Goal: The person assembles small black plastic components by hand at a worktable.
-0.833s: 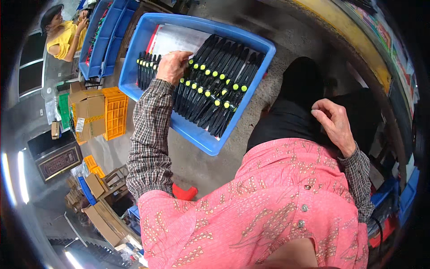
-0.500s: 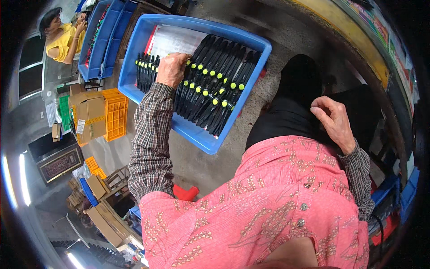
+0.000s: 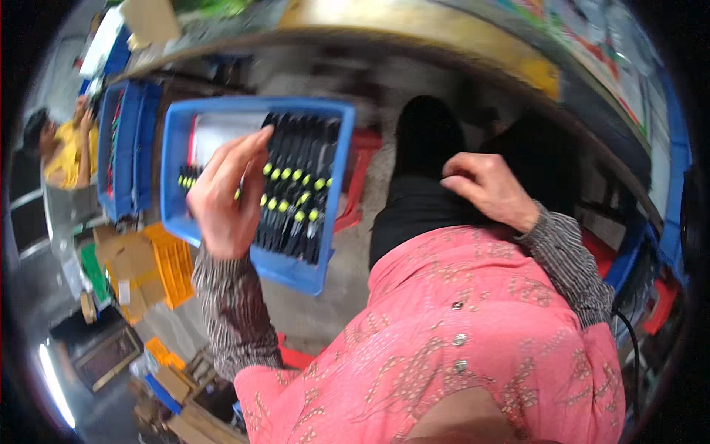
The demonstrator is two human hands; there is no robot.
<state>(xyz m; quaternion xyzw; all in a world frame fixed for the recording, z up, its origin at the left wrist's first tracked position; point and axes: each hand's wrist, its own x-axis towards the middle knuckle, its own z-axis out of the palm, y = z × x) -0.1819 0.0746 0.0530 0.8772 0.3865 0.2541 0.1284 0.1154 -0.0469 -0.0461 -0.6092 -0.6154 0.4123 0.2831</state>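
Note:
My left hand (image 3: 231,194) is raised over the blue bin (image 3: 340,148), its fingers stretched out and pointing away from me. Nothing shows in it, though it is slightly blurred. Below and beside it, rows of slim black pieces with yellow-green round spots (image 3: 299,196) fill much of the bin. A pale sheet (image 3: 218,127) shows in the bin's far left part, partly behind the hand. My right hand (image 3: 488,185) rests over my black-clothed lap, fingers loosely curled in, with no object visible in it.
A red stool or stand (image 3: 359,177) shows beside and under the bin. A workbench edge (image 3: 414,37) runs across the far side. To the left are more blue bins (image 3: 137,148), a cardboard box (image 3: 133,270), an orange crate (image 3: 170,266) and a person in yellow (image 3: 70,159).
My left hand has come up off the black pieces in the bin toward me. The whole view has swung, so the bin sits further left and lower. The right hand stays over my lap.

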